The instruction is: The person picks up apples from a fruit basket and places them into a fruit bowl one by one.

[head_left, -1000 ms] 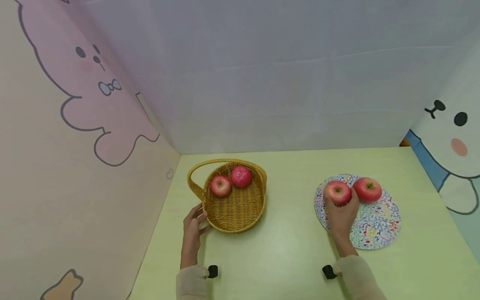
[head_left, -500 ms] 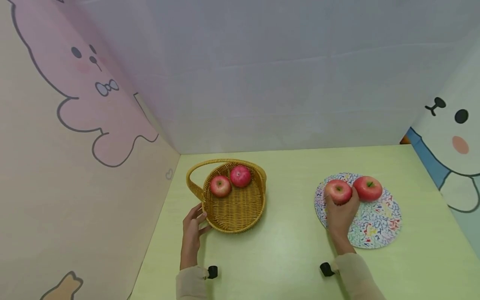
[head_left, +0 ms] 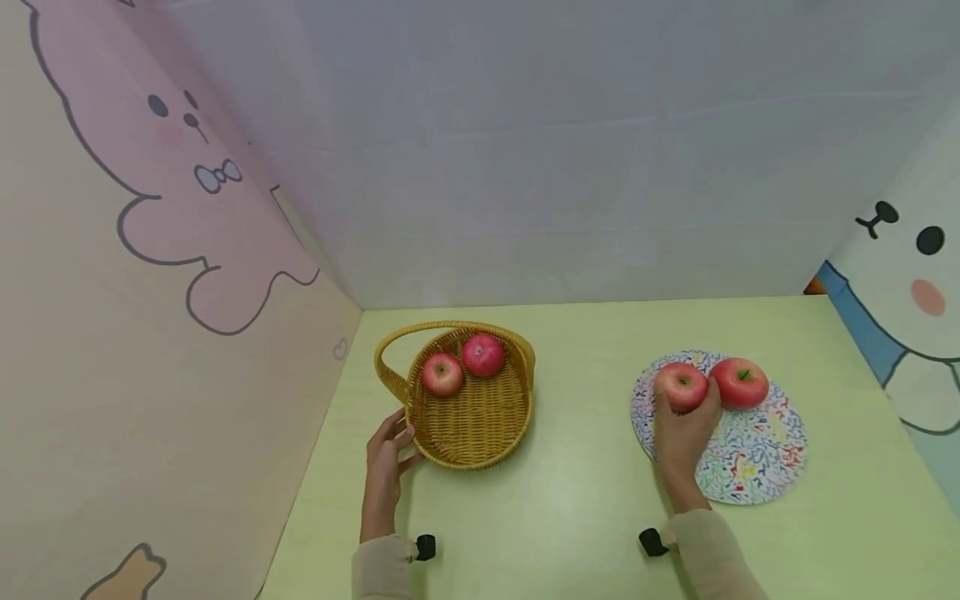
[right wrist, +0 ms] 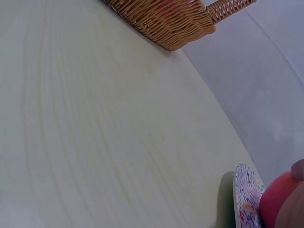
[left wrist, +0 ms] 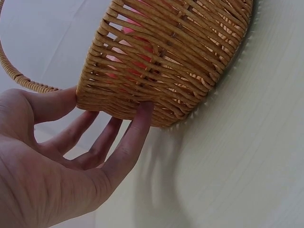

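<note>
On the left, a round wicker basket (head_left: 472,421) with a tall handle holds a red apple (head_left: 442,374) and a pinker round fruit (head_left: 483,356). My left hand (head_left: 385,462) touches the basket's near left side. In the left wrist view, one fingertip lies on its outer wall and another finger reaches its rim, with the digits loosely spread. Over at the right, my right hand (head_left: 684,433) grips a red apple (head_left: 681,385) at the left part of a speckled round plate (head_left: 757,462). A second apple (head_left: 741,383) sits on that plate, close beside the held one.
Everything stands on a pale yellow table (head_left: 577,467), whose bare top separates basket and plate. A white curtain (head_left: 570,208) hangs along the back edge. Cartoon-printed panels, the left panel (head_left: 90,358) and the right panel (head_left: 930,333), flank the table.
</note>
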`<state>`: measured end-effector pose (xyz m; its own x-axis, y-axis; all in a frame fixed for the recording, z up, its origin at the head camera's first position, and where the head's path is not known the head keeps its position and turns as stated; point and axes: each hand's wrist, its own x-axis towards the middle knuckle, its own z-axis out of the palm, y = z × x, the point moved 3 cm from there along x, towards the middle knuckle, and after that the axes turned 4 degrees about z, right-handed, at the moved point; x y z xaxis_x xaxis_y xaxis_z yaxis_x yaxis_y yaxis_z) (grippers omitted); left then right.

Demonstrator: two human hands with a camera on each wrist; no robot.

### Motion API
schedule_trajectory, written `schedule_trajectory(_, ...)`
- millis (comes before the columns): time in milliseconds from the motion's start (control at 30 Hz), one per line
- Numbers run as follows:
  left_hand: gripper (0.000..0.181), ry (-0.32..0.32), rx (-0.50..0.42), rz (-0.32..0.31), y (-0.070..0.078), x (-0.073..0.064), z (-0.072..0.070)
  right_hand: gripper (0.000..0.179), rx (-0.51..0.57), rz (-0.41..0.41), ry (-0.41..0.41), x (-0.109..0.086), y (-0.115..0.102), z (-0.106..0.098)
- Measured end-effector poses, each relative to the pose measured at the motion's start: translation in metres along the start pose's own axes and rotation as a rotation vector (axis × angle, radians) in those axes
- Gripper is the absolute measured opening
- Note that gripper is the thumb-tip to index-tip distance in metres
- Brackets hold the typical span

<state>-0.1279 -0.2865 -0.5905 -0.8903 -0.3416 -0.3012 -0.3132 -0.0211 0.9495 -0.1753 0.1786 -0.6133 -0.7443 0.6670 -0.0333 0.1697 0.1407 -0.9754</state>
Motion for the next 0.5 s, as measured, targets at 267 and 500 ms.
schedule_trajectory(267,0.047,0.011,0.008,0.004,-0.0003,0.0006,-0.0012,0.084,0.009,0.004,-0.027,0.0001,-0.0004,-0.0003)
schedule_trajectory(500,0.047,0.016,0.013,0.0,0.0,0.0006,-0.0003,0.085,0.0,0.026,-0.035,-0.0008,-0.0005,-0.0024)
